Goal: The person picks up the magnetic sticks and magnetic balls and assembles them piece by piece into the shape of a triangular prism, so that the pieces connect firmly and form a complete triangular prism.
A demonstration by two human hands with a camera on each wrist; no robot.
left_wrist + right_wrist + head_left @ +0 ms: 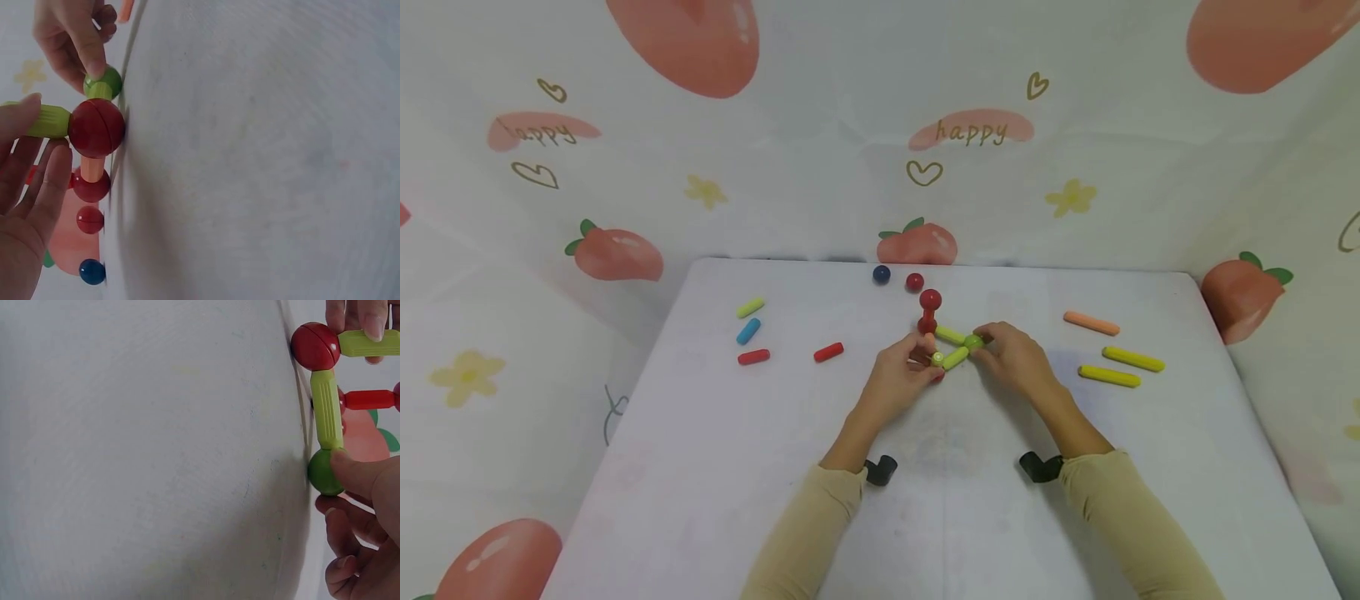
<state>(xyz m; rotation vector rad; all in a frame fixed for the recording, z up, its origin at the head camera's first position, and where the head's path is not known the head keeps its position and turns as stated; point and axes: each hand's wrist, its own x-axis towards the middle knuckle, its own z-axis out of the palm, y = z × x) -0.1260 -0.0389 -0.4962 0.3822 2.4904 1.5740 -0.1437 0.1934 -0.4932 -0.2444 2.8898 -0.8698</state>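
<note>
Two hands hold a ball-and-rod frame (956, 358) on the far-middle part of the white counter (670, 467).
The left hand's (891, 379) grip pinches a ribbed yellow-green plastic-looking rod (51, 121) standing on a glossy red ball (97, 129), apparently keeping it upright; the right hand's (1018, 358) grip holds a glossy green ball (322, 472) at the frame's right corner, probably as a brace. Loose short rods (748, 331) lie left, longer rods (1108, 377) right, seemingly sorted by length. Behind hangs a pale fruit-print backdrop (820, 125).
</note>
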